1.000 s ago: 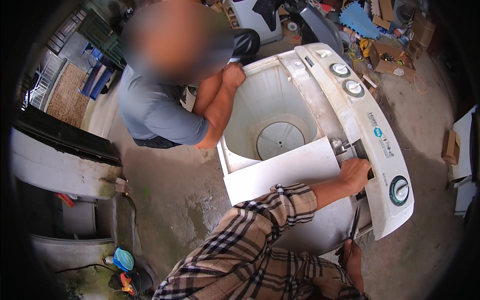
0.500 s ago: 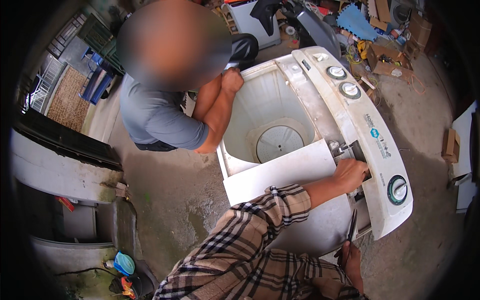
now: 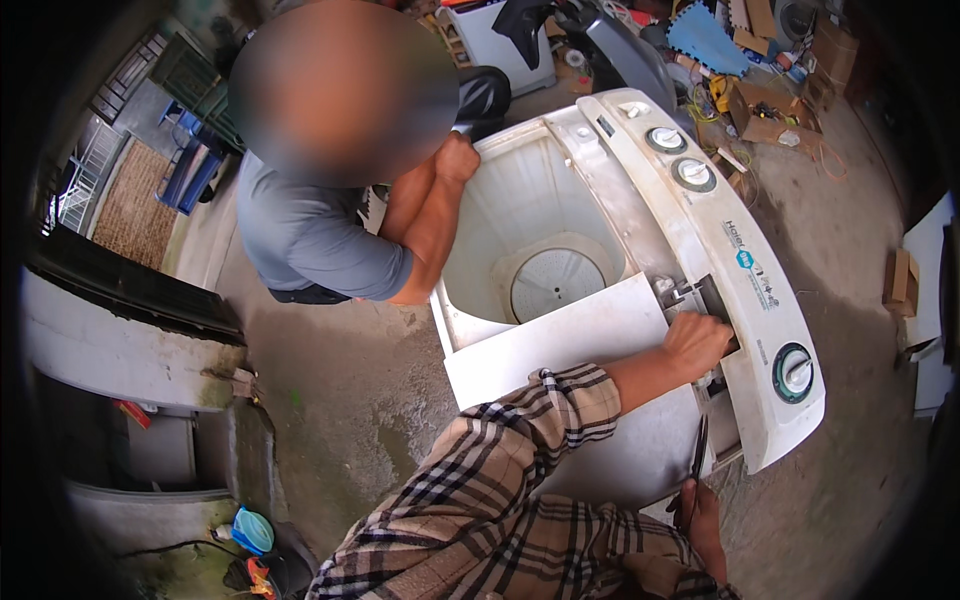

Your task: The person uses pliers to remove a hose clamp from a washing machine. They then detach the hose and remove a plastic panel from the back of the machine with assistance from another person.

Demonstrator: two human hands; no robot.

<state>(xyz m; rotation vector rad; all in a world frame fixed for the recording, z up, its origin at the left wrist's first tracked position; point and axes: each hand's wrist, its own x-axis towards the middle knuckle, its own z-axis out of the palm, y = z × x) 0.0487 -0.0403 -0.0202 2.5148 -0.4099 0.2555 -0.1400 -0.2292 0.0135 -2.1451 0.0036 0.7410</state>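
Plainly, the white washing machine (image 3: 625, 450) stands on the concrete floor (image 3: 320, 380), directly under and ahead of the person's left hand (image 3: 697, 343). That hand reaches over the machine's top, from a plaid sleeve (image 3: 480, 470), to the opening (image 3: 712, 300) along the inner edge of the control panel (image 3: 715, 210). Its fingers are curled, with their tips out of sight in the opening, so whether they grip anything there I cannot tell. The right hand (image 3: 708, 515) is lower, by the machine's near edge, closed around a slim dark tool (image 3: 699, 450) that points away from the person, up toward the same gap.

A flat white lid (image 3: 560, 345) lies across the top beside the left forearm, and beyond it the tub (image 3: 500, 240) is open, a round disc (image 3: 557, 286) at its bottom. One knob (image 3: 797, 373) sits at the panel's near end, two more toward its far end. At the tub's far left corner, a co-worker in a grey shirt (image 3: 325, 235) rests a loosely curled hand (image 3: 457, 158) on the rim.
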